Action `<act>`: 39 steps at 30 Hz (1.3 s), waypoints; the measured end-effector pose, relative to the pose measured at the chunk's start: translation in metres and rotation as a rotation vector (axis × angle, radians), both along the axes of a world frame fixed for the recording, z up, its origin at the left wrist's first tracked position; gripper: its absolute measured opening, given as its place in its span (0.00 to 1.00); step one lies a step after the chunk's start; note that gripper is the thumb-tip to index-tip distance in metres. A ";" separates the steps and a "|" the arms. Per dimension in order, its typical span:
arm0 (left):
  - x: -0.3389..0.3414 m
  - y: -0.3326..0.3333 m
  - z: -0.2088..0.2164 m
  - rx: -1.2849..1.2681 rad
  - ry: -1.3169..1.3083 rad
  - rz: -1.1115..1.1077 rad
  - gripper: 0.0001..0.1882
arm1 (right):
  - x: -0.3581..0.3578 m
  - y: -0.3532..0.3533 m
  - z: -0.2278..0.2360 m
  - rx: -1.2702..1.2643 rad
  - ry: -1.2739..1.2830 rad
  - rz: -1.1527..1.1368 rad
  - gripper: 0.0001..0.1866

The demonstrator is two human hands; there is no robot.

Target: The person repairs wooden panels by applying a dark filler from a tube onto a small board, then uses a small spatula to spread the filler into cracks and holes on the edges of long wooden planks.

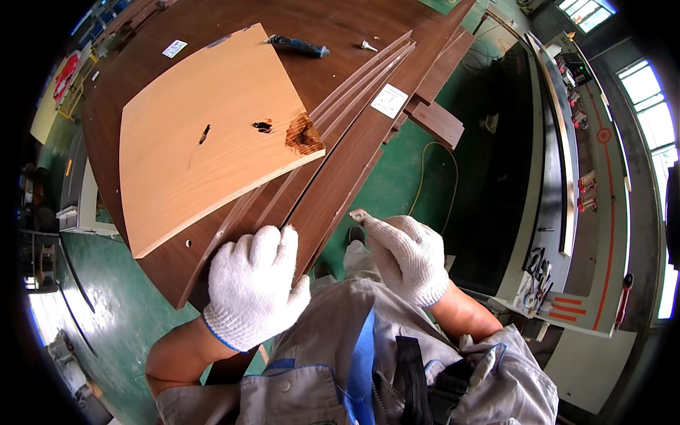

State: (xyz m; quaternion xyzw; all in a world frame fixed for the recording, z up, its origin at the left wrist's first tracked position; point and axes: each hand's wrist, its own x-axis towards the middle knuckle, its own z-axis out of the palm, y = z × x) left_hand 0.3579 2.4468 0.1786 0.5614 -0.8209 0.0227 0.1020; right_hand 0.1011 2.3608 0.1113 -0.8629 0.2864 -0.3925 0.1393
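My left hand (256, 283), in a white knit glove, lies over the near ends of long dark brown boards (340, 173). Its fingers are stretched out, with the thumb apart. To the right, clear of the boards, my right hand (407, 255) wears a matching glove with a brown-stained fingertip. Its thumb and forefinger are closed together; whether something small sits between them I cannot make out. Ahead of the left hand lies a pale wooden panel (191, 134), with dark smears and a brown, wet-looking patch (304, 134) at its right corner.
A dark tube-like tool (300, 47) and a small white fitting (368, 46) lie on the brown tabletop (340, 21). A white label (389, 101) sticks to one board. On the right stands a long machine (598, 212) with tools on its ledge. A hose (423, 170) crosses the green floor.
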 end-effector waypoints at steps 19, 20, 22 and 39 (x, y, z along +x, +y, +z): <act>0.001 0.000 -0.004 -0.020 0.047 -0.012 0.35 | 0.021 0.024 0.075 0.195 0.276 0.114 0.15; 0.001 0.000 -0.004 -0.020 0.043 -0.017 0.35 | 0.016 0.027 0.068 0.208 0.249 0.102 0.16; 0.001 0.000 -0.004 -0.019 0.039 -0.016 0.35 | 0.011 0.021 0.050 0.207 0.182 0.065 0.16; 0.000 -0.001 -0.003 -0.023 -0.032 -0.029 0.35 | 0.000 -0.011 0.023 0.044 -0.027 -0.102 0.23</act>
